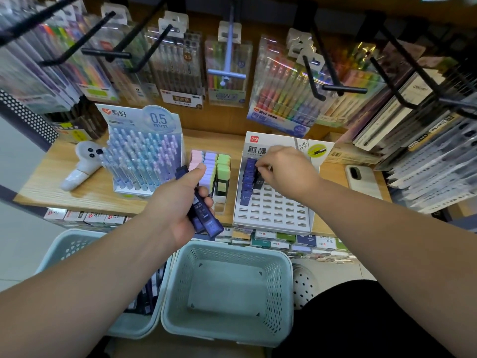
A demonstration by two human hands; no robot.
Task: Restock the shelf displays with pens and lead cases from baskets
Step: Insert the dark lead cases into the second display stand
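1. Centrally, in the head view, the left hand (180,200) is held over the front edge of the wooden shelf (85,192). Its fingers and thumb are wrapped round a bundle of lead cases (204,215), dark blue and slim, whose ends stick out above the thumb and below the palm.
2. The right hand (286,171) reaches over the white slotted display (273,213), which stands on the shelf to the right. Its curled fingertips pinch the top of a single lead case (259,180), a dark one standing in the second column of slots, near the back.
3. Just left of that case, a column of lead cases (247,180) fills the first row of slots from back to front. The other slots in the display show as open holes.
4. Between the two hands sits a small tray of pastel erasers (211,171) in pink, lilac and green.
5. Further left stands a pen display (144,156) marked 0.5 mm, packed with upright blue and lilac pens.
6. A white handheld gadget (82,164) lies beside it on the shelf, and a phone (361,179) lies face down at the shelf's right end.
7. Packs of coloured pens (180,65) hang on hooks along the back wall.
8. Below the shelf are two pale green baskets side by side. The left basket (67,244) is partly hidden by the left forearm and holds more dark cases (152,290). The right basket (232,248) shows its bare floor.
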